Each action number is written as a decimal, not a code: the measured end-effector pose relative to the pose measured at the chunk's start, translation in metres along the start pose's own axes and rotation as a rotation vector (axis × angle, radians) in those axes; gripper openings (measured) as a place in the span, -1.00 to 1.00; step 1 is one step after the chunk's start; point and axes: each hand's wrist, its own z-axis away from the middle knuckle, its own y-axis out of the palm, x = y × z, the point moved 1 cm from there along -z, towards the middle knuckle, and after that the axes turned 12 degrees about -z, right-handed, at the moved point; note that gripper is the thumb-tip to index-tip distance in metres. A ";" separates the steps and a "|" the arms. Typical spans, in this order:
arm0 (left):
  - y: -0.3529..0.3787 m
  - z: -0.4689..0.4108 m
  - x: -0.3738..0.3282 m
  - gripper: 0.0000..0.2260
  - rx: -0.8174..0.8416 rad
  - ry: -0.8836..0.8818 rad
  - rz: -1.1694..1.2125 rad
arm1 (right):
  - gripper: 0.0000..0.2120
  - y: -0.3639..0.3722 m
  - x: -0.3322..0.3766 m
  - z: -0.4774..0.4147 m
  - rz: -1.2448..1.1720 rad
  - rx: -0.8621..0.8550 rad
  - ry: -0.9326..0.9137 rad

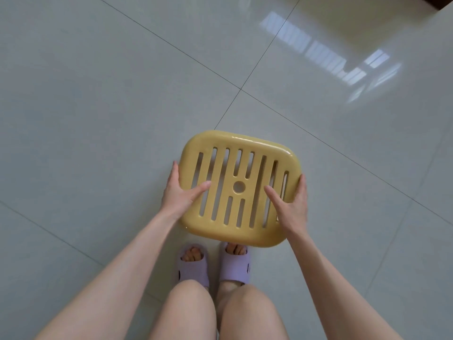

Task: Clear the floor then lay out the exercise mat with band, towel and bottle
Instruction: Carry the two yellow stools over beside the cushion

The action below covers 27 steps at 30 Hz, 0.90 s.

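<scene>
Nearest the camera, two bare knees are showing at the bottom edge, and just beyond them the feet are standing close together in soft lilac slippers (193, 265), open at the toe, with a ribbed, foamy-looking surface.

Both bare forearms are reaching forward and down to a yellow plastic stool (239, 186), seen from straight above, so only its seat is showing. The seat is a rounded rectangle with thick, smooth, glossy edges that are catching the light. Long narrow slots are running across it in a row, with shorter slots and one round hole at the middle. Its legs are hidden under the seat, and whether it is standing on the floor or lifted off it cannot be told.

The left hand (180, 192) is gripping the seat's left edge, thumb lying flat across the slotted top and fingers curling down over the side. The right hand (293, 203) is mirroring it on the right edge, thumb on top, fingers wrapping the rim. The hands are well apart, one on each side.

Beyond, the floor (110, 94) is stretching away in large pale grey-green tiles, polished and smooth, with thin dark grout lines crossing diagonally. At the far right the glaze is reflecting a bright window.
</scene>
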 end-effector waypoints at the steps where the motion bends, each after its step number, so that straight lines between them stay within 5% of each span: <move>1: 0.002 -0.007 0.004 -0.04 -0.004 0.005 0.002 | -0.02 0.002 -0.004 -0.006 0.004 -0.014 0.002; 15: -0.033 0.025 0.000 -0.15 -0.059 0.003 0.140 | 0.01 -0.005 0.040 0.005 0.061 0.029 -0.007; 27: -0.216 0.241 -0.119 -0.12 -0.224 -0.035 0.247 | 0.02 -0.061 0.282 0.163 0.039 0.236 -0.154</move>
